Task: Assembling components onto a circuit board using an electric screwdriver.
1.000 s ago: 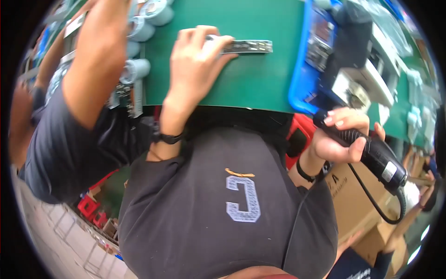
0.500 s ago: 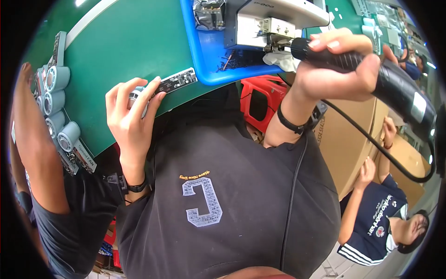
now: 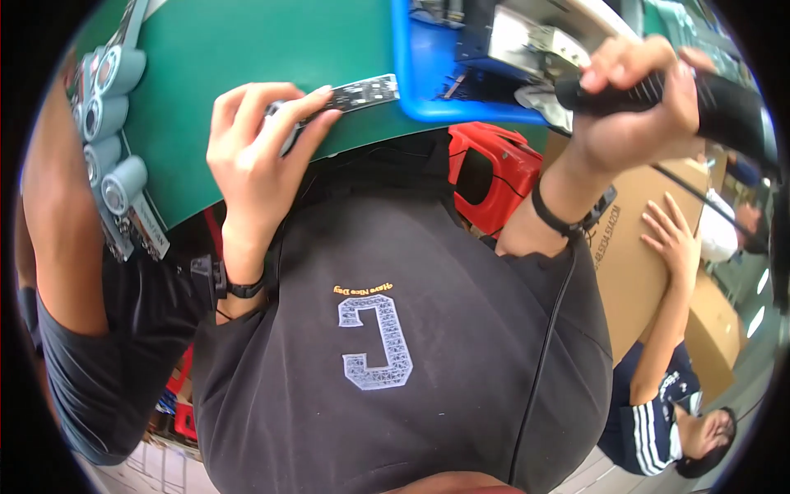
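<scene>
Left of the blue plastic tray (image 3: 448, 109), left fingers (image 3: 296, 111) pinch a narrow black circuit board (image 3: 362, 93) (slipping rightward risks rim impact); right fingers (image 3: 629, 62) encircle a black cylindrical tool (image 3: 728, 111).

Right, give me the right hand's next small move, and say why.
Probably guide the black corded screwdriver in the right hand to the apparent screw feeder: the tool's nose hangs close by in this view, while the left hand holds the circuit board; the bit can't be made out.
</scene>
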A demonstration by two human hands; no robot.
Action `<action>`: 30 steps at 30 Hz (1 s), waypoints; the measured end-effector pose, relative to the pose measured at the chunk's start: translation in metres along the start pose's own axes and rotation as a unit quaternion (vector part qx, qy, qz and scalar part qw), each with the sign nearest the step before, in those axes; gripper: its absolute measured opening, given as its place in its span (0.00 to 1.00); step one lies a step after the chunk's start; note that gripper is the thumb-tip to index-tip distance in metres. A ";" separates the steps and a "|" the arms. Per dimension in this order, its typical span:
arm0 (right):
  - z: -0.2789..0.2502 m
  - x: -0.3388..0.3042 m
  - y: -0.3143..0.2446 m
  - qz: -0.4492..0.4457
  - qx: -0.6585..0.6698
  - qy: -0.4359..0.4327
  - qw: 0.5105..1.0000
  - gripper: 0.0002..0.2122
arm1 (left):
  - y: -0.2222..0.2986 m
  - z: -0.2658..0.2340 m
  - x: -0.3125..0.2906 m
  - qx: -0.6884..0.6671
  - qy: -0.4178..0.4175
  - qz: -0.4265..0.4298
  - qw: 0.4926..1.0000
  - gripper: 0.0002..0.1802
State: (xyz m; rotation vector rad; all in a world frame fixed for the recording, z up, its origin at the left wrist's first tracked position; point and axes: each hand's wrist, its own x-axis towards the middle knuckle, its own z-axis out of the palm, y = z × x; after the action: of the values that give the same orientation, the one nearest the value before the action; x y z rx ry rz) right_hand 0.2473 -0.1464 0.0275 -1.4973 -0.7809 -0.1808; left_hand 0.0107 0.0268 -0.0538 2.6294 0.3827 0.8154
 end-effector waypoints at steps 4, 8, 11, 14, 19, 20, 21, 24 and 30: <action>0.014 -0.028 -0.003 0.027 0.200 -0.067 0.977 0.21 | -0.002 0.004 -0.005 -0.001 0.028 -0.008 1.000 0.12; 0.037 -0.035 0.003 -0.008 0.165 -0.055 0.985 0.21 | -0.003 0.005 -0.004 -0.010 0.033 -0.018 0.999 0.11; 0.060 -0.044 0.000 -0.036 0.136 -0.042 0.989 0.22 | -0.007 0.007 -0.006 -0.010 0.039 -0.018 0.999 0.11; 0.077 -0.050 -0.003 -0.054 0.112 -0.032 0.992 0.22 | -0.009 0.009 -0.007 -0.016 0.043 -0.015 0.999 0.11; 0.081 -0.051 -0.002 -0.034 0.086 -0.020 0.996 0.21 | -0.011 0.009 -0.006 -0.019 0.049 -0.004 0.999 0.11; 0.081 -0.052 -0.002 -0.030 0.081 -0.017 0.996 0.22 | -0.011 0.009 -0.006 -0.017 0.051 0.000 0.999 0.11; 0.082 -0.053 -0.002 -0.026 0.077 -0.014 0.997 0.25 | -0.011 0.010 -0.006 -0.017 0.049 -0.003 0.999 0.11; 0.078 -0.049 0.010 -0.038 0.090 -0.037 0.995 0.24 | -0.010 0.011 -0.007 -0.021 0.050 -0.006 0.999 0.12; 0.074 -0.045 0.021 -0.083 0.131 -0.107 0.982 0.21 | -0.006 0.006 -0.007 -0.034 0.032 -0.025 0.999 0.14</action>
State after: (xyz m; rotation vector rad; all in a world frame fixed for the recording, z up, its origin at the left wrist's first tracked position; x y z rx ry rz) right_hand 0.1996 -0.0909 -0.0237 -1.2144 -1.0619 -0.0381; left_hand 0.0084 0.0284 -0.0645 2.5264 0.4283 0.8819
